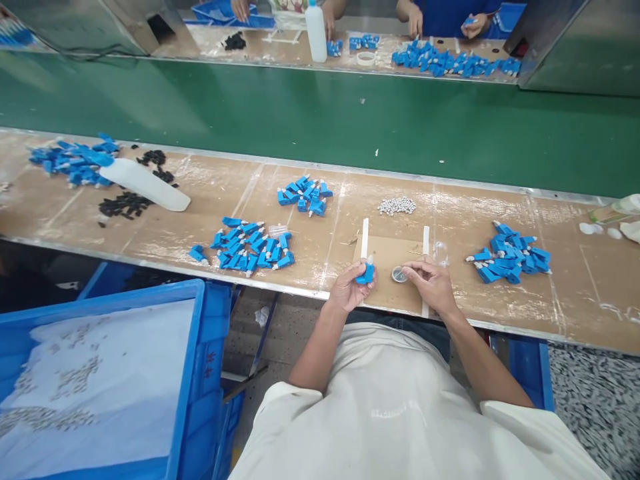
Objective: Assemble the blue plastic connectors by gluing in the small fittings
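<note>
My left hand (pixel 350 285) is closed round a blue piece (pixel 367 272) with a whitish tip pointing up, over the near edge of the bench. Just to the right, my right hand (pixel 431 283) has its fingers pressed together at the rim of a small round dish (pixel 399 274); whether they hold anything small is hidden. Both hands are between two white tape strips (pixel 365 237). Beyond them lies a little heap of small grey-white parts (pixel 397 205). Blue pieces form piles at the right (pixel 513 253), at the left (pixel 253 247) and farther back (pixel 305 195).
At the far left, a white bottle (pixel 145 185) lies beside black parts (pixel 125 205) and more blue pieces (pixel 75 161). A blue crate (pixel 200 347) stands below the bench at left. Across the green belt (pixel 320 113), other people's hands work at another bench.
</note>
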Action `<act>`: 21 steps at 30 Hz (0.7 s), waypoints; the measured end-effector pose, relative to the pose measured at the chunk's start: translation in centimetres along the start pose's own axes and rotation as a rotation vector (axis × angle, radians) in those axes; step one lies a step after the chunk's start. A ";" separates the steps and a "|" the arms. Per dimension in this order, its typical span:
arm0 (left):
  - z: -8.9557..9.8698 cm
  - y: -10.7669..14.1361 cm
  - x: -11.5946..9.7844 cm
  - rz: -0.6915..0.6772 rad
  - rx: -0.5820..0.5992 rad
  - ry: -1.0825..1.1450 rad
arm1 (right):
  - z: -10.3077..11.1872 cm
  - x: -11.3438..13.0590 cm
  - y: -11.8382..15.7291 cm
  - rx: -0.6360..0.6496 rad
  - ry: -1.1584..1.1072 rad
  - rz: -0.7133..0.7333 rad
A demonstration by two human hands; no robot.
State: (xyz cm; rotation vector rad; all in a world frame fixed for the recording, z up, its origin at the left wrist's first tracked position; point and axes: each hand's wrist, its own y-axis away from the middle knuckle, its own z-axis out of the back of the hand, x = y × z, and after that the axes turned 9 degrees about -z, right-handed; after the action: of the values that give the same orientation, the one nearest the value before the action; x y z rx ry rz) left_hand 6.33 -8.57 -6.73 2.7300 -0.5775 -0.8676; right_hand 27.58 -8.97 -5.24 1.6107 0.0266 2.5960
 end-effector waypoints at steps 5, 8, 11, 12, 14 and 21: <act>0.0 0.2 0.2 -0.041 0.007 0.015 | -0.1 0.4 0.6 -0.065 0.038 0.116; -0.1 0.3 0.4 -0.077 -0.003 0.017 | -0.2 0.4 0.6 -0.057 0.034 0.132; -0.3 0.3 0.6 -0.114 -0.025 0.004 | 0.0 0.4 0.3 -0.019 0.027 0.136; -0.3 0.4 0.6 -0.127 -0.036 0.001 | 0.1 0.3 0.2 -0.013 0.028 0.134; -0.4 0.4 0.8 -0.137 -0.053 -0.004 | 0.4 0.2 -0.1 -0.012 0.029 0.118; -0.9 -0.1 1.3 -0.092 -0.027 -0.072 | 0.9 -0.5 -1.0 0.019 -0.366 -0.199</act>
State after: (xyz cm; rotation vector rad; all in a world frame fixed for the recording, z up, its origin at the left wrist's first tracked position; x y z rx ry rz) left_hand 7.86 -8.95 -6.68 2.7294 -0.4538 -0.9912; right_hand 28.69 -8.09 -5.33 1.9524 0.1773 2.1311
